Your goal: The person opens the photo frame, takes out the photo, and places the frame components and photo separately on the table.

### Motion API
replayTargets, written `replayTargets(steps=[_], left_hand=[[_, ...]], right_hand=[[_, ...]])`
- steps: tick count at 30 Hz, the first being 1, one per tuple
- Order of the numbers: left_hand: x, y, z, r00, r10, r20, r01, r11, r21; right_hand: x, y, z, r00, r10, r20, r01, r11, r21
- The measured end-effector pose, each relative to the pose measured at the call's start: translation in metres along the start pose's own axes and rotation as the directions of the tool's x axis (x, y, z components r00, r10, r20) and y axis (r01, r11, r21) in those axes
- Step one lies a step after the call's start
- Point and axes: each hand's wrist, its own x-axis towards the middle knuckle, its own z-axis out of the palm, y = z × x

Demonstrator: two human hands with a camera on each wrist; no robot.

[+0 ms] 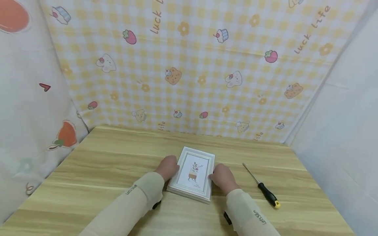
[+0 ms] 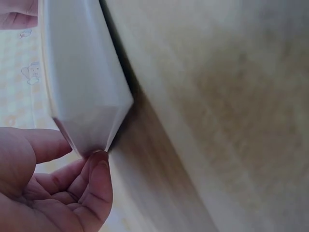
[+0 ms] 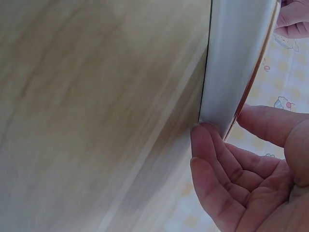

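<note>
A white picture frame lies face up on the wooden table, slightly turned, showing a print of a potted plant. My left hand grips its left edge, thumb on top and curled fingers at the side. On the opposite edge, my right hand holds the frame the same way. The left wrist view shows the frame's pale side between thumb and fingertips. In the right wrist view, the fingertips touch the lower edge of the frame's side while the thumb lies on its front rim.
A screwdriver with a black and yellow handle lies on the table, right of my right hand, its tip pointing away. A yellow checked cloth hangs behind the table. Pale cloths hang on the left and right.
</note>
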Motion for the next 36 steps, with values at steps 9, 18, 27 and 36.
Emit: replayTargets(steps=[9, 18, 27, 36], left_hand=[[-0.012, 0.0, 0.001, 0.999, -0.019, -0.028, 0.02, 1.0, 0.018], [-0.018, 0.005, -0.002, 0.999, -0.034, -0.021, 0.034, 0.999, 0.003], [-0.014, 0.005, -0.004, 0.998, -0.058, -0.035, 0.058, 0.998, -0.019], [-0.013, 0.0, 0.0, 0.998, -0.059, -0.013, 0.059, 0.998, -0.017]], right_hand=[[0.005, 0.0, 0.004, 0.998, -0.064, 0.002, 0.064, 0.997, -0.047], [0.004, 0.002, 0.002, 0.998, -0.061, 0.017, 0.061, 0.998, -0.012], [-0.004, 0.007, 0.002, 0.998, -0.068, 0.014, 0.068, 0.997, 0.028], [-0.006, 0.006, 0.005, 0.996, -0.093, 0.012, 0.093, 0.995, 0.029]])
